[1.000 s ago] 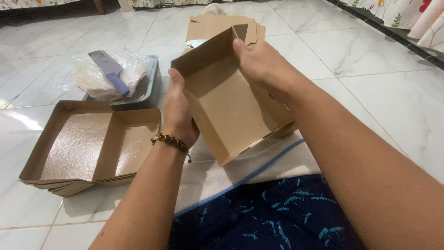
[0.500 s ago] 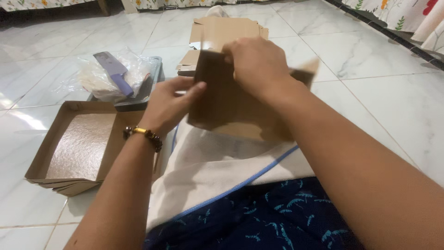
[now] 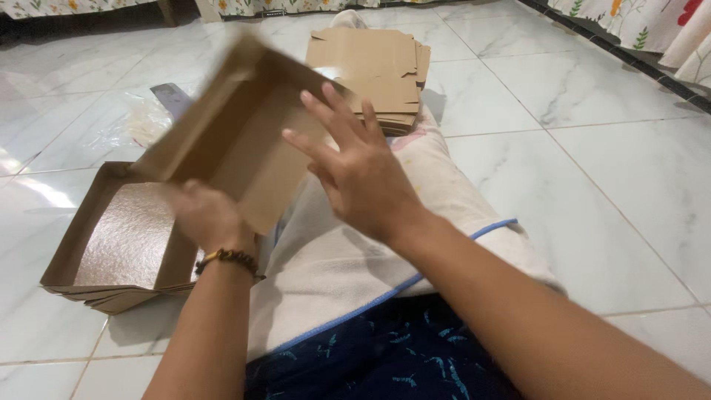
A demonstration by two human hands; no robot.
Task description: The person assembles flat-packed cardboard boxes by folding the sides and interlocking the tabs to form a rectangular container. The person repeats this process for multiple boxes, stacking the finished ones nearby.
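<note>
Around the hands I saw a stack of finished brown trays (image 3: 118,237) on the white tiled floor (image 3: 592,133) at lower left, and a pile of flat cardboard blanks (image 3: 378,63) at top centre, beyond a leg draped in a pale cloth (image 3: 355,252). Centre-left, a folded cardboard box (image 3: 237,133) was tilted in the air, blurred, above the trays. My left hand (image 3: 207,215) gripped its lower edge, fingers closed around the cardboard though smeared by motion. My right hand (image 3: 363,170) was spread open, fingers released, just beside the box's inner wall; I could not tell whether they touched it. Behind the box, a plastic bag (image 3: 144,118) and a purple knife (image 3: 174,96) were mostly hidden.
</note>
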